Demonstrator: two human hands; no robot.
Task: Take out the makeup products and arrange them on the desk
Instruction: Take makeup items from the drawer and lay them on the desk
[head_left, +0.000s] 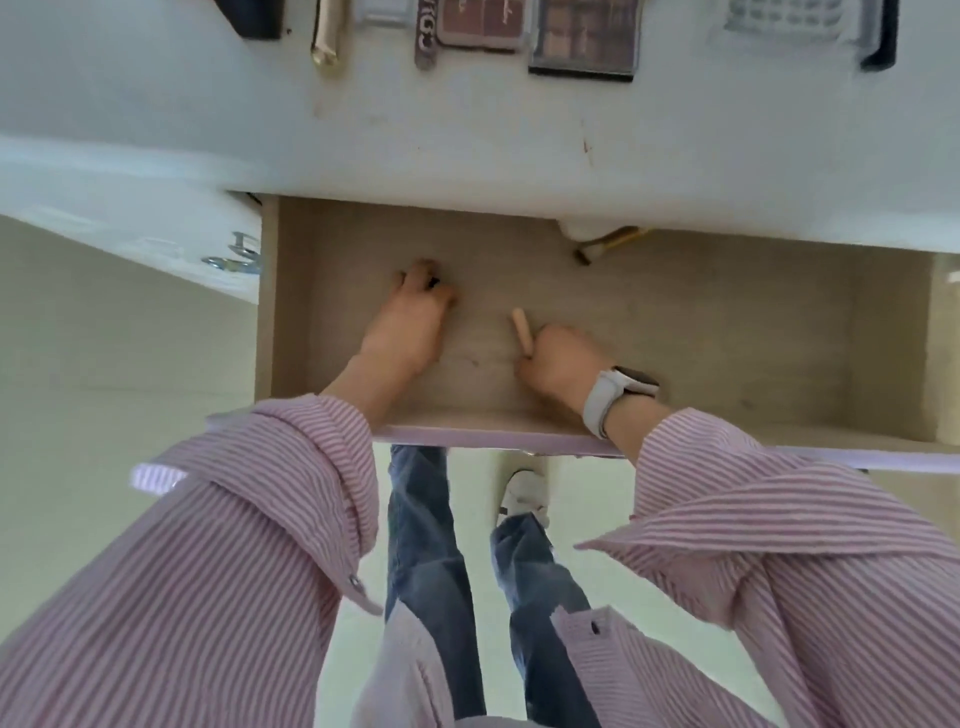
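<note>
Both of my hands are inside the open wooden drawer (727, 322) under the white desk (467, 135). My left hand (415, 317) is curled over a small dark item that is mostly hidden under the fingers. My right hand (558, 364) is closed on a beige stick-shaped makeup tube (521, 330) that points away from me. A makeup brush (610, 244) with a gold handle lies at the drawer's back, half under the desk edge. On the desk lie an eyeshadow palette (584, 36), a blush palette (480, 23), a slim purple tube (423, 36) and a gold tube (326, 36).
A dark object (257, 18) sits at the desk's back left, and a keyboard-like device (795, 18) at the back right. A metal handle (236, 254) sticks out of the cabinet left of the drawer. My legs and a white shoe (524, 493) are below the drawer front.
</note>
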